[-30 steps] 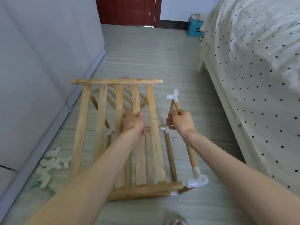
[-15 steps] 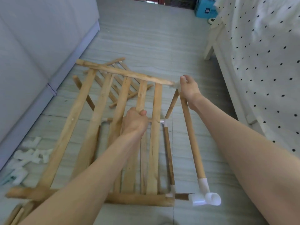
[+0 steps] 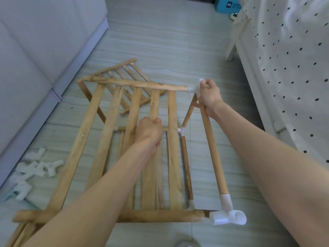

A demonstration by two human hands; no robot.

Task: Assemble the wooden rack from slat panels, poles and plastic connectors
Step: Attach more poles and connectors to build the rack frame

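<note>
At frame centre, the left hand (image 3: pixel 149 130) grips a slat of the slat panel (image 3: pixel 135 148) while the right hand (image 3: pixel 210 96), having slid up the pole (image 3: pixel 212 154), now presses its connector (image 3: pixel 193 89) onto the panel's top rail, closing that corner.

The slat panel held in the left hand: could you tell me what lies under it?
Under the slat panel, between its slats, show a lower frame of poles with white connectors and grey floor. The left hand and forearm cover the middle.
</note>
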